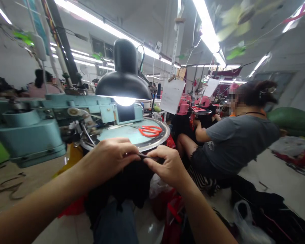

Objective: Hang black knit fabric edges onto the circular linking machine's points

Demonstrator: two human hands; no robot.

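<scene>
My left hand (114, 152) pinches the dark edge of a black cloth (132, 183) at the near rim of a round machine dial (165, 130). Close beside it, my right hand (167, 164) grips the same edge between thumb and fingers. Below both hands the black cloth hangs down over my lap. Orange-handled scissors (150, 130) lie on the pale blue top of the dial, just beyond my fingers. A black lamp (123, 79) shines down on the dial from above.
A turquoise machine housing (30, 135) stands at the left. To the right sits a co-worker in a grey shirt (239, 139). A paper sheet (172, 96) hangs behind the dial. Dark cloth and a clear plastic bag (249, 220) lie on the floor at lower right.
</scene>
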